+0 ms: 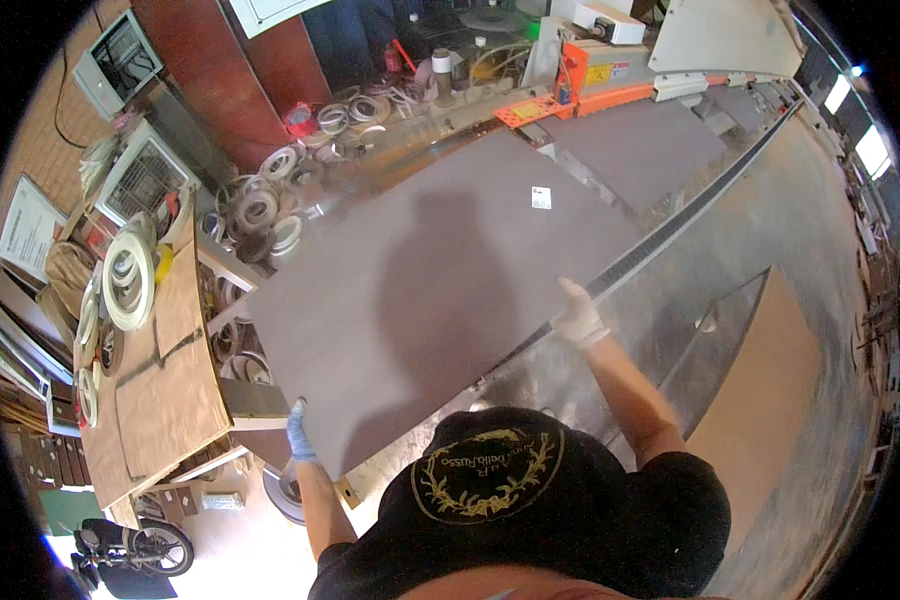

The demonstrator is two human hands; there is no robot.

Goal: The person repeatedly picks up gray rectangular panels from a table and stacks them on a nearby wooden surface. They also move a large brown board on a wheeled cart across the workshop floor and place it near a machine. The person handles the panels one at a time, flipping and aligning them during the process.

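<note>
A large flat grey-brown panel [340, 290] with a small white label [541, 198] lies in front of me, slanting from lower left to upper right. My gloved left hand [301, 435] closes round its near left edge close to the corner. At the panel's near long edge is my gloved right hand [580, 318], slightly blurred, its fingers stretched out and touching or just beside the edge. The undersides of both hands are hidden. A dark shadow falls across the panel.
Beyond the panel stands a machine with an orange guard [615, 98]; another grey-brown panel [640, 150] lies beside it. A dark track [660, 240] borders the metal table [770, 220], which holds a brown board [760, 390]. Several edging rolls [258, 208] and a wooden table [160, 400] stand left.
</note>
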